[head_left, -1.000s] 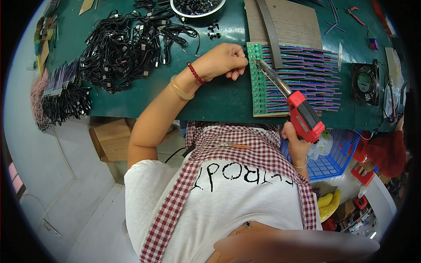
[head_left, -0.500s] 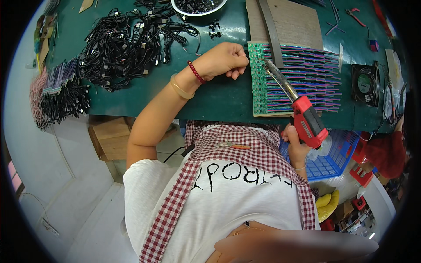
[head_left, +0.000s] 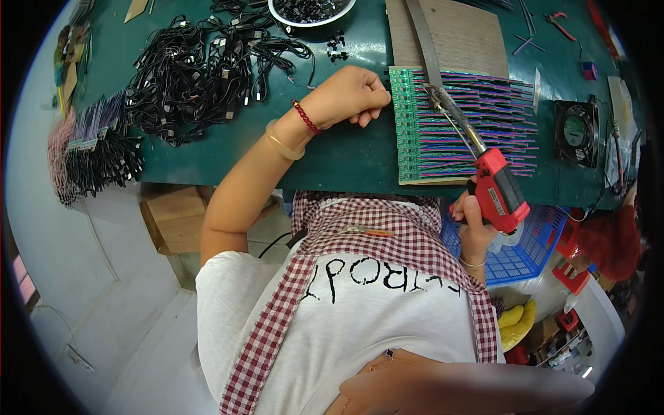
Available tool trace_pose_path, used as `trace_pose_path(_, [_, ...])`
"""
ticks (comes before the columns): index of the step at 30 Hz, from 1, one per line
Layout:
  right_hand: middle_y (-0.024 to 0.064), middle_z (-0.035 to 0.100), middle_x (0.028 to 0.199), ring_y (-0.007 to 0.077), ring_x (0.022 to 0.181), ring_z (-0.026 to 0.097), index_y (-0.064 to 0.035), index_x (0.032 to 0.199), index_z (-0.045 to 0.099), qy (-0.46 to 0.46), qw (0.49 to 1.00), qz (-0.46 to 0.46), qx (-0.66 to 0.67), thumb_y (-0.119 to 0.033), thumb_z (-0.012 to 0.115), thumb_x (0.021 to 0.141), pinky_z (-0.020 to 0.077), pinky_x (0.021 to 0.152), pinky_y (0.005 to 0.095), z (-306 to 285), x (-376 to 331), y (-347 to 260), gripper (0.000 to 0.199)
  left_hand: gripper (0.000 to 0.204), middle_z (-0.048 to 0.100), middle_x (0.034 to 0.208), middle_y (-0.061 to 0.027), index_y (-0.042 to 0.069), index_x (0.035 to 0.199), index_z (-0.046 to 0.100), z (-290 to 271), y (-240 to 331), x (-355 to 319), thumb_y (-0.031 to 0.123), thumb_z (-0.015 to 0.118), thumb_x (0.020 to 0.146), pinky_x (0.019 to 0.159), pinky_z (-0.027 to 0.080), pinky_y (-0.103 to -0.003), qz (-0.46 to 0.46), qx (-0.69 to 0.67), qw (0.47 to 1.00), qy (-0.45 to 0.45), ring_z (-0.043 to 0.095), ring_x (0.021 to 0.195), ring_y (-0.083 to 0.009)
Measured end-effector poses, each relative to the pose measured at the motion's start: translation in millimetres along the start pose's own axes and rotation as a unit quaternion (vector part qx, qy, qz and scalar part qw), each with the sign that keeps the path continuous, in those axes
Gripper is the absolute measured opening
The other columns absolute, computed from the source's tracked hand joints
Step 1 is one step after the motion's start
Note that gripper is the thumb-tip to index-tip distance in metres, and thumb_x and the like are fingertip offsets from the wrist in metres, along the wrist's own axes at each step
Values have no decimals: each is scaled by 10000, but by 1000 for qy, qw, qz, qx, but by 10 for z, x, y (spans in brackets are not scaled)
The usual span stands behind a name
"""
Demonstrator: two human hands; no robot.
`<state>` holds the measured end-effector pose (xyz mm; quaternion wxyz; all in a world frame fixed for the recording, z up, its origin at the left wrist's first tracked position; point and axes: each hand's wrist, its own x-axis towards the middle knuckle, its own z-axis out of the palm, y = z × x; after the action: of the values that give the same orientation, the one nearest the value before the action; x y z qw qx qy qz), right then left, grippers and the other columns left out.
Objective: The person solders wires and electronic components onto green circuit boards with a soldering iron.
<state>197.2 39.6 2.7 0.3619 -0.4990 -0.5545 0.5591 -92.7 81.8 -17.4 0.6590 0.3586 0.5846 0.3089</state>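
My right hand [head_left: 477, 225] grips a red and black soldering gun [head_left: 499, 194] by its handle. The gun's metal tip points up and left, over the wires just right of the row of green circuit boards [head_left: 408, 128]. Pink, blue and black wires [head_left: 484, 131] run rightward from the boards. Beside the boards' upper left edge, my left hand [head_left: 356, 97] is closed, thumb against bent fingers. Whatever it pinches is hidden or too small to name. A flat grey metal strip [head_left: 423, 41] lies across the wooden board [head_left: 477, 41] and the top of the wires.
Black cables with plugs [head_left: 200, 76] pile up at left, beside bundled wires [head_left: 104, 149]. A white bowl of small black parts [head_left: 312, 23] stands at the back. To the right are a black fan [head_left: 576, 135] and red-handled pliers [head_left: 564, 28]. A blue basket [head_left: 526, 256] sits below the table edge.
The soldering gun in my right hand has shifted right, its tip moving off the boards' solder area to over the wires. My left hand has barely moved.
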Motion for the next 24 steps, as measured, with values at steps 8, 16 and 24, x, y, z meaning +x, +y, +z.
trace_pose_path(8, [54, 456, 590, 105, 484, 406, 51, 1131, 445, 20, 998, -8, 54, -69, 526, 844, 371, 468, 245, -24, 63, -27, 322, 115, 558, 647, -62, 34, 872, 574, -255, -88, -132, 139, 562, 826, 520, 413, -271, 177, 288, 894, 293, 516, 546, -132])
trace_pose_path(16, [51, 494, 624, 98, 500, 443, 56, 1133, 468, 14, 993, -28, 112, -5, 525, 829, 375, 477, 227, -7, 94, -81, 314, 90, 496, 816, -52, 84, 806, 561, -153, -169, 89, 148, 617, 776, 564, 471, -354, 236, 517, 728, 385, 561, 704, -249])
trace_pose_path(24, [59, 478, 604, 101, 489, 423, 54, 1145, 429, -1, 986, -39, 161, -42, 521, 843, 368, 477, 232, 32, 121, -139, 330, 65, 523, 790, -91, 48, 817, 554, -128, -156, -11, 109, 572, 811, 594, 449, -361, 270, 429, 790, 345, 554, 702, -270])
